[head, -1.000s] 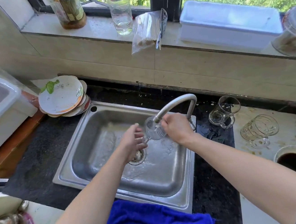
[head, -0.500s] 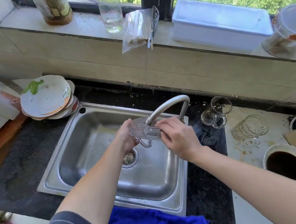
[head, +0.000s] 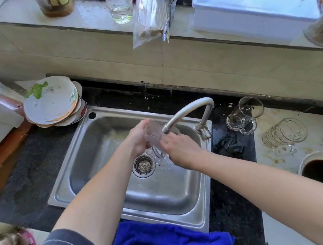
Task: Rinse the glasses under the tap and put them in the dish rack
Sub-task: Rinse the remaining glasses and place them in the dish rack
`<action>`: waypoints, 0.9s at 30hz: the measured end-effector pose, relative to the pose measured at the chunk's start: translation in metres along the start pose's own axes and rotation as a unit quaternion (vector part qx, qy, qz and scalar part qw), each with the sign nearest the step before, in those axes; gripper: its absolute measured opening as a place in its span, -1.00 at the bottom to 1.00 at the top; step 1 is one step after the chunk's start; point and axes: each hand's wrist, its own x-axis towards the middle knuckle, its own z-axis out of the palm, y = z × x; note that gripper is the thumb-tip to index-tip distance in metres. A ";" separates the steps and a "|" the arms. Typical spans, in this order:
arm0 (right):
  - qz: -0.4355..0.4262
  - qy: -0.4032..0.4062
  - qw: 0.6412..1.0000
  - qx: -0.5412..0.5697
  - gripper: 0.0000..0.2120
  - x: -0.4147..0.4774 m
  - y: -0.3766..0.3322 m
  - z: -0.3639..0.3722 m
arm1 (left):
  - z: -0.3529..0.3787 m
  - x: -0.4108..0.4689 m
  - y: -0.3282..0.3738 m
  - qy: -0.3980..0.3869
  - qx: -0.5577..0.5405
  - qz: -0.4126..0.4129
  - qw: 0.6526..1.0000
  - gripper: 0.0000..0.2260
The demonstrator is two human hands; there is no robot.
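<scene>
Over the sink (head: 125,210), the left hand (head: 138,138) and right hand (head: 179,150) each had a closed grip on one glass (head: 154,135) just under the tap (head: 187,110): rinsing seemed in hand. Next it needed carrying to a rack not in view; two more glasses (head: 284,134) lay on the bench's (head: 233,178) right side.

That bright blue towel (head: 172,239) is popping against the black speckled tabletop (head: 23,175) and the silvery sink (head: 92,148). The ribbed glass (head: 153,136) is looking totally clear, while the white plates (head: 50,107) are showing a green leaf (head: 36,91).
</scene>
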 end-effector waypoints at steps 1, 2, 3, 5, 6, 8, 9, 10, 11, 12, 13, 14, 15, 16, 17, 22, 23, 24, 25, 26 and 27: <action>0.018 0.003 1.000 -0.005 -0.54 0.005 -0.001 -0.001 | 0.004 0.000 0.000 0.002 0.008 -0.003 1.000 -0.70; 0.018 0.009 1.000 0.003 -0.53 0.008 -0.002 0.000 | 0.004 0.000 0.002 0.006 0.011 -0.006 1.000 -0.71; -0.008 0.024 0.999 0.019 -0.48 0.005 -0.001 0.002 | 0.000 0.001 0.004 0.008 0.016 -0.009 1.000 -0.70; -0.078 0.033 0.996 0.039 -0.39 -0.007 0.007 0.007 | -0.012 0.007 0.005 0.017 0.038 -0.027 0.999 -0.71; -0.099 0.044 0.993 0.036 -0.39 -0.011 0.010 0.010 | -0.013 0.005 0.006 0.015 0.049 -0.036 0.998 -0.72; -0.080 0.054 0.995 0.010 -0.53 -0.006 0.012 0.010 | -0.006 0.001 0.002 -0.007 0.069 -0.057 0.996 -0.72; -0.062 0.053 0.997 0.004 -0.62 -0.002 0.010 0.005 | -0.001 0.000 -0.001 -0.016 0.078 -0.064 0.995 -0.71; -0.049 0.055 0.997 0.005 -0.69 0.002 0.008 0.002 | 0.001 -0.001 -0.002 -0.022 0.085 -0.068 0.994 -0.70; -0.038 0.042 0.998 0.014 -0.70 0.004 0.006 -0.001 | 0.000 -0.003 -0.002 -0.029 0.088 -0.071 0.993 -0.67; -0.024 0.033 0.999 0.034 -0.70 0.004 0.005 -0.004 | -0.004 -0.004 -0.003 -0.035 0.084 -0.074 0.993 -0.64; -0.007 0.036 0.998 0.057 -0.70 0.004 0.006 -0.007 | -0.009 -0.003 -0.005 -0.053 0.070 -0.072 0.994 -0.60; 0.004 0.048 0.995 0.085 -0.71 0.004 0.006 -0.009 | -0.013 -0.001 -0.007 -0.078 0.043 -0.066 0.994 -0.54; 0.015 0.047 0.993 0.107 -0.70 0.005 0.003 -0.011 | -0.013 -0.003 -0.007 -0.099 0.008 -0.055 0.994 -0.50; 0.018 0.050 0.991 0.122 -0.68 0.005 -0.002 -0.013 | -0.012 -0.005 -0.008 -0.094 -0.018 -0.046 0.994 -0.46; 0.016 0.050 0.989 0.137 -0.68 0.006 -0.005 -0.013 | -0.010 -0.005 -0.010 -0.067 -0.028 -0.034 0.997 -0.45; -0.080 0.043 0.986 0.137 -0.66 -0.015 0.005 0.000 | -0.023 -0.005 -0.006 0.014 0.024 -0.018 0.999 -0.65; -0.102 0.050 0.987 0.112 -0.63 -0.015 0.009 0.005 | -0.021 -0.007 -0.006 0.010 0.038 -0.022 0.999 -0.71; -0.108 0.055 0.989 0.081 -0.65 -0.012 0.009 0.007 | -0.016 -0.009 -0.008 -0.006 0.050 -0.032 0.998 -0.77; -0.100 0.041 0.993 0.047 -0.70 -0.007 0.007 0.007 | -0.009 -0.012 -0.009 -0.026 0.061 -0.035 0.997 -0.80; -0.092 0.038 0.995 0.020 -0.75 -0.002 0.004 0.006 | -0.006 -0.012 -0.011 -0.040 0.068 -0.036 0.996 -0.81; -0.092 0.044 0.995 0.011 -0.76 0.000 0.003 0.006 | -0.004 -0.013 -0.010 -0.045 0.071 -0.041 0.996 -0.81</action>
